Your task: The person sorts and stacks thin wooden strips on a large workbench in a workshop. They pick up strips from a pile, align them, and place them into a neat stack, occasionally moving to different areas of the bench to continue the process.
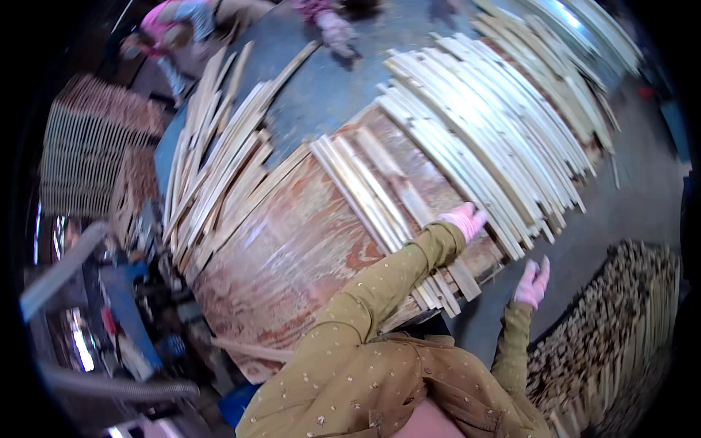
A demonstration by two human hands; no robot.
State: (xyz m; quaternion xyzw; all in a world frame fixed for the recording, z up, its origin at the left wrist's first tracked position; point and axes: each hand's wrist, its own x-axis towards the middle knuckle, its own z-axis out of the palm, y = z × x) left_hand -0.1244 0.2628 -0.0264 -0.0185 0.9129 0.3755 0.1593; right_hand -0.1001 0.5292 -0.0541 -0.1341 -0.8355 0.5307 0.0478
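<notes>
My left hand (464, 220), in a pink glove, reaches over the worktable (285, 241). Its fingers are apart at the near edge of a wide row of pale wooden strips (467, 124); whether they touch the wood I cannot tell. Under my left forearm lies a smaller group of wooden strips (365, 193), with a wider, browner board (394, 175) beside it. My right hand (533, 283), also gloved in pink, is off the table's right side, fingers stretched out and nothing in them, just past the ends of the row.
Another pile of wooden strips (226, 160) lies askew at the table's left. Across the table is a co-worker's gloved hand (337, 33); another person (175, 29) bends at the far left. Stacked sticks (613, 328) stand low on my right, slatted wood (95, 153) at the left.
</notes>
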